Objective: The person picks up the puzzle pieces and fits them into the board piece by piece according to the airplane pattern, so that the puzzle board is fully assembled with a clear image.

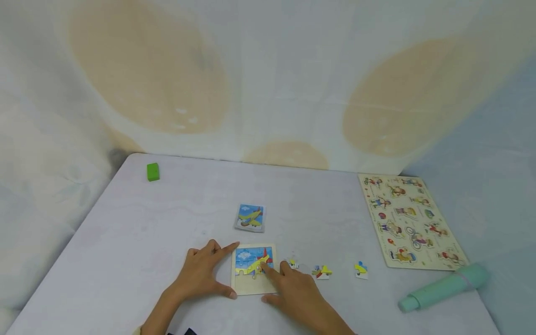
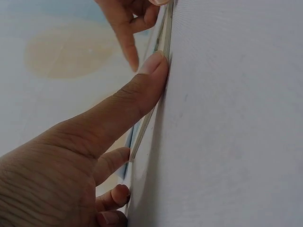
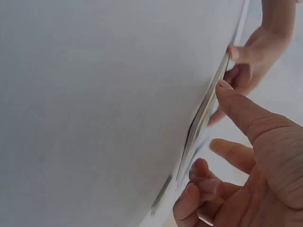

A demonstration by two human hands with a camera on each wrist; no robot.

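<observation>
A wooden puzzle board [image 1: 253, 289] lies on the table, its upper part filled with a blue sky and a yellow airplane and its lower part bare wood. Along its left side my left hand [image 1: 203, 271] spreads thumb and index finger, their tips at the near and far corners. My right hand [image 1: 298, 294] points its straight index finger onto the airplane picture [image 1: 253, 266]. The right thumb extends near the board's front edge, while the other right fingers bend inward. To the right lie loose puzzle pieces [image 1: 322, 272], with another yellow-and-blue piece [image 1: 361, 270] farther right.
Behind the board lies a small airplane picture card [image 1: 250, 217]. A green block [image 1: 153, 171] sits at the far left. On the right are a large board of picture figures [image 1: 412, 223] and a rolled mint-green tube [image 1: 444, 287]. Patterned cloth [image 1: 289, 93] hangs behind the table.
</observation>
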